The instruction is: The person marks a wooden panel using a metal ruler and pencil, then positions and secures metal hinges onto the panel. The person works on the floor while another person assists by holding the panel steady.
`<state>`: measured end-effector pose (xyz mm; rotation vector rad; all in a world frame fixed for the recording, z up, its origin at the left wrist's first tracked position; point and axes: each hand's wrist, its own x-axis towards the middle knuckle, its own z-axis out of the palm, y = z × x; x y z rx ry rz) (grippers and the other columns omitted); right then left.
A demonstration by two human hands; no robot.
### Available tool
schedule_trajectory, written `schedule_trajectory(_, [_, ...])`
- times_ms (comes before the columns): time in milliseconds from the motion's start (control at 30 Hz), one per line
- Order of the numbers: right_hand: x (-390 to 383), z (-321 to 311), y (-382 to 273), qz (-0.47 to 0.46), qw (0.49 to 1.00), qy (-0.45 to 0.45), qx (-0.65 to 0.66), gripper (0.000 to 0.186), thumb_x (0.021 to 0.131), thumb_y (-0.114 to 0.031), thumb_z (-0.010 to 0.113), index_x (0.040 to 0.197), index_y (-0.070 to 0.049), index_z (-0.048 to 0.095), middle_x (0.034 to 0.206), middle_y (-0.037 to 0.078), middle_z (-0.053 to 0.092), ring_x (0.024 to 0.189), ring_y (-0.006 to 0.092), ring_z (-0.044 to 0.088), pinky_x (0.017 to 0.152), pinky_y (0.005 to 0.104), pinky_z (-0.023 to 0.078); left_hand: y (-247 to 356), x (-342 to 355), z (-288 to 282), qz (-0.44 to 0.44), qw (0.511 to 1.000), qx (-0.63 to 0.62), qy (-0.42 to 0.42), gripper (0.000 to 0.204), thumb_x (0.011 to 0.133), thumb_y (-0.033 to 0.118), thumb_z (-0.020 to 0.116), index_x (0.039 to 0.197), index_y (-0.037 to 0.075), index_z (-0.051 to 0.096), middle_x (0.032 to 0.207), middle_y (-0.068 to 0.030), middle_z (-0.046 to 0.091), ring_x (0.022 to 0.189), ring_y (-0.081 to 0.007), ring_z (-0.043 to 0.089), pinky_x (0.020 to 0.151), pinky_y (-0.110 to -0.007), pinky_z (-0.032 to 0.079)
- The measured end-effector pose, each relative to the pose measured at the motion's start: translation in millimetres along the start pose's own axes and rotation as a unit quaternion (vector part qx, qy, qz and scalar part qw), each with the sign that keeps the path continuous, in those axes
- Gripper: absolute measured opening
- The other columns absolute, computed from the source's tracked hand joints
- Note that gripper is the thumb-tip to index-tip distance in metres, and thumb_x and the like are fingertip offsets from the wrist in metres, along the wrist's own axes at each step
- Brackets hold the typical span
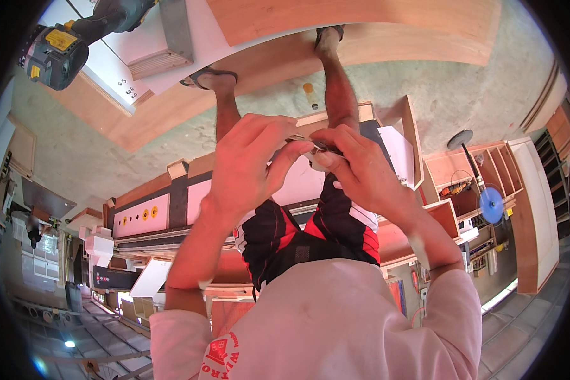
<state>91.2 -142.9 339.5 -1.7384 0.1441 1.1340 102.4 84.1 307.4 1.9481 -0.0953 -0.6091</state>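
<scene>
My left hand (pixel 250 161) and my right hand (pixel 361 158) meet in front of my body, above my lap. Between their fingertips is a small shiny metal piece (pixel 304 139), pinched from both sides. It looks thin and partly dark. Fingers cover most of it, so its exact kind cannot be made out. The left thumb presses on it from below, and the right thumb and forefinger close on its other end.
A cordless power drill (pixel 60 54) rests at the upper left near a white panel (pixel 117 79). Plywood sheet (pixel 424 31) lies across the top. A small yellowish bottle (pixel 310 94) is on the floor. To the right stand a blue-bladed fan (pixel 491 204) and wooden shelving (pixel 506 168).
</scene>
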Motion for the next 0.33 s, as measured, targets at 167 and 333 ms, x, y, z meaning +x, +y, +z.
schedule_trajectory(167, [-1.6, -10.0, 6.2, 0.002, 0.999, -0.034, -0.015, 0.032, 0.113, -0.015, 0.057, 0.14, 0.003, 0.06, 0.115, 0.022, 0.071, 0.098, 0.0399, 0.073, 0.086, 0.0457, 0.058, -12.5, 14.1, -13.8, 0.081, 0.986, 0.075, -0.123, 0.024, 0.09, 0.014, 0.088, 0.104, 0.005, 0.071, 0.091, -0.0085, 0.073, 0.084, -0.0277, 0.069, 0.071, -0.039, 0.058])
schedule_trajectory(333, [-6.9, -15.3, 10.4, -0.036, 0.999, -0.027, -0.023, 0.038, 0.115, -0.018, 0.057, 0.148, 0.001, 0.056, 0.13, 0.025, 0.068, 0.111, 0.0419, 0.07, 0.095, 0.0452, 0.057, -12.8, 18.1, -20.2, 0.095, 0.976, 0.101, -0.17, 0.027, 0.091, 0.011, 0.086, 0.113, 0.005, 0.072, 0.093, -0.0087, 0.073, 0.088, -0.0273, 0.07, 0.073, -0.04, 0.059])
